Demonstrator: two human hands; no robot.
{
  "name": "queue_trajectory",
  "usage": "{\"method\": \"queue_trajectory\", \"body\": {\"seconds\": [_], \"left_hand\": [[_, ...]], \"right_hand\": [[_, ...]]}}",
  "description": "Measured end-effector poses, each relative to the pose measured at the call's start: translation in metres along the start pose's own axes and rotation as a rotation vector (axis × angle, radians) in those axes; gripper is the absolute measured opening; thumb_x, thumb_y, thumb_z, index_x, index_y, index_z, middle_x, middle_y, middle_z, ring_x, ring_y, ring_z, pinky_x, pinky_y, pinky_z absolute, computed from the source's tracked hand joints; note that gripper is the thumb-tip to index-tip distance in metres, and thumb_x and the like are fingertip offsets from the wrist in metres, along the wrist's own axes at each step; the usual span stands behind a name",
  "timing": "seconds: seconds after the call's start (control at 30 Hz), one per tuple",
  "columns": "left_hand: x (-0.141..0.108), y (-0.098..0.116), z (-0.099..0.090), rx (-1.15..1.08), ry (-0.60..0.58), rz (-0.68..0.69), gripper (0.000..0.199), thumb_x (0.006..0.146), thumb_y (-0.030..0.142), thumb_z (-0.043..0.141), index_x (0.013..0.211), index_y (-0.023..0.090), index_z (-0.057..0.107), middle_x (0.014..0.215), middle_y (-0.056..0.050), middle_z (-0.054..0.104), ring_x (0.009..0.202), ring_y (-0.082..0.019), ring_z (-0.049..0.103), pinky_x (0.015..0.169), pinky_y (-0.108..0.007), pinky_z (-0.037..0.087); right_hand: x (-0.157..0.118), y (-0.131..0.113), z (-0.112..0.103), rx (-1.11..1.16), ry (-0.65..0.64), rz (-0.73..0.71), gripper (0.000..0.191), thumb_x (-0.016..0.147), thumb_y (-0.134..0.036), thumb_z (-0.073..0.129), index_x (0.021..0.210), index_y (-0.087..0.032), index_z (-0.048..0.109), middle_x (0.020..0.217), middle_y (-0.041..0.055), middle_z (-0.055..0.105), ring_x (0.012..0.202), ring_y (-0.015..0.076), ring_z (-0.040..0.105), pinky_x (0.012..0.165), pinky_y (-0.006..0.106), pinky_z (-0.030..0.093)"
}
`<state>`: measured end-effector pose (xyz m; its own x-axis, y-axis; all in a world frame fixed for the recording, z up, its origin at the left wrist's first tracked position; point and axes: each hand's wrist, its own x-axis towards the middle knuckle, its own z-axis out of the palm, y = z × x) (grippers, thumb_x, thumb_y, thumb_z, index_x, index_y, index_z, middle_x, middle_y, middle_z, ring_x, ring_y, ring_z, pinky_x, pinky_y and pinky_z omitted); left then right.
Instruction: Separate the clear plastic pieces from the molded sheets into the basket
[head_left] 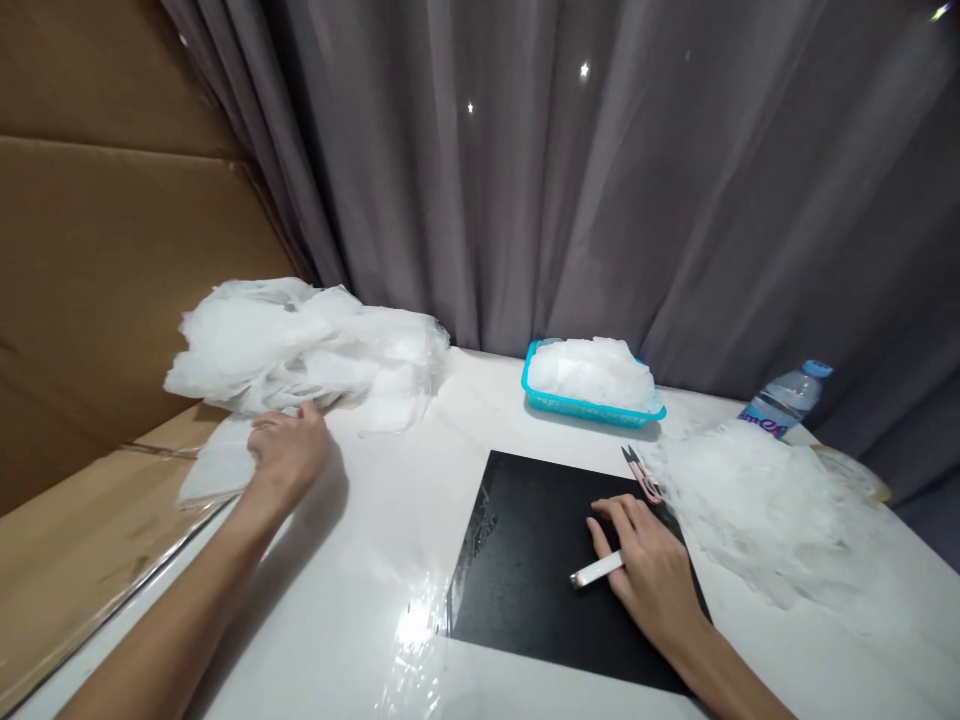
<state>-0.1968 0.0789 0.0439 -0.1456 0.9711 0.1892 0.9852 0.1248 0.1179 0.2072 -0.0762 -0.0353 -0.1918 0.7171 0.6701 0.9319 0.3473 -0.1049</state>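
My left hand (292, 447) is at the lower edge of a heap of thin white sheets (300, 340) on the left. Its fingers are curled at the edge of one flat white sheet (217, 462), and the fingertips are partly hidden. Over a black mat (547, 560), my right hand (645, 555) holds a slim white tool with a metal end (598, 569), like a nail clipper. The thumb and forefinger of that hand are apart, with the tool resting in the palm side. Thread snips (643, 475) with pink handles lie just beyond the right hand.
A blue basket (592, 410) full of white pieces stands at the back. More white sheets (757, 500) are spread on the right, by a tilted water bottle (791, 400) and a roll of tape (855, 472). Cardboard (112, 300) borders the left; a grey curtain (510, 180) hangs behind.
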Motion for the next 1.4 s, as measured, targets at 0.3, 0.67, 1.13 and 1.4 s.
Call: {"method": "queue_trajectory", "body": {"seconds": [0.3,0.67,1.13,1.4], "left_hand": [[-0.004,0.016,-0.028,0.232,0.003,-0.063,0.050,0.099,0.020,0.028,0.133,-0.008,0.052,0.117,-0.037,0.064,0.100,-0.045,0.069,0.079,-0.048,0.052],[-0.006,0.044,0.010,0.256,0.193,0.186,0.062,0.101,0.053,0.045,0.131,0.000,0.057,0.143,-0.034,0.050,0.132,-0.045,0.048,0.109,-0.049,0.039],[0.009,0.040,0.017,-0.173,0.127,0.102,0.050,0.104,0.047,0.033,0.100,0.017,0.073,0.094,-0.015,0.079,0.088,-0.032,0.072,0.073,-0.034,0.045],[0.023,0.029,0.014,-0.443,0.330,-0.049,0.055,0.100,0.048,0.029,0.100,0.016,0.074,0.091,-0.009,0.078,0.080,-0.024,0.071,0.075,-0.029,0.052]], "right_hand": [[-0.003,-0.002,0.001,0.060,-0.019,0.000,0.015,0.107,-0.022,0.047,0.101,-0.020,0.061,0.089,0.0050,0.066,0.080,0.0208,0.069,0.071,0.032,0.053],[-0.006,-0.004,0.004,0.094,-0.061,-0.011,0.017,0.108,-0.023,0.046,0.101,-0.019,0.061,0.091,0.0050,0.065,0.081,0.0200,0.066,0.071,0.033,0.053],[-0.008,-0.003,0.006,0.112,-0.094,-0.010,0.018,0.108,-0.022,0.045,0.100,-0.019,0.061,0.091,0.0047,0.065,0.081,0.0201,0.064,0.073,0.033,0.051],[-0.010,-0.003,0.009,0.140,-0.118,0.001,0.016,0.108,-0.021,0.045,0.101,-0.021,0.059,0.092,0.0053,0.064,0.082,0.0211,0.064,0.073,0.034,0.051]]}}
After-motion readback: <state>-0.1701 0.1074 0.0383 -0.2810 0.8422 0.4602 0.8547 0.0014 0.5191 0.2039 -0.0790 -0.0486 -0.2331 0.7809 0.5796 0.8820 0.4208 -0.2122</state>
